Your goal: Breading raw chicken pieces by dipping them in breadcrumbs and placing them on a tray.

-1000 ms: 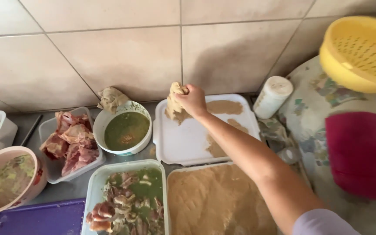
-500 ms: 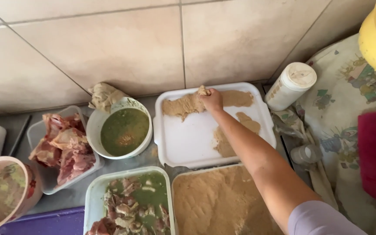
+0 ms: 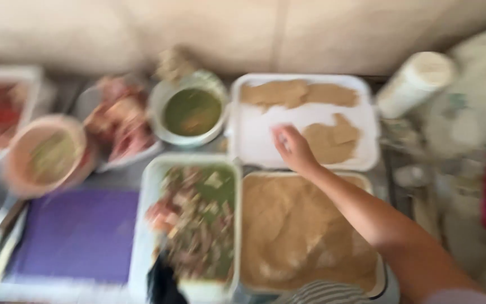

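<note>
Head view (blurry): right hand (image 3: 292, 148) hovers over the white tray (image 3: 254, 141), fingers loose, gripping nothing, breaded pieces (image 3: 296, 94) laid flat beside it. Crumb tray (image 3: 302, 231) sits just below, near for coating. Left hand unseen.

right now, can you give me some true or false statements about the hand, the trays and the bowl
1. The right hand is over the white tray that holds breaded pieces. True.
2. The hand has a breaded piece in its grip. False: it looks empty, with the pieces lying on the tray.
3. The round bowl holds a green sauce. True.
4. The purple cutting board lies to the right of the breadcrumb tray. False: it lies far to the left, beyond the tray of marinated meat.
5. A white cylindrical container lies to the right of the white tray. True.
</note>
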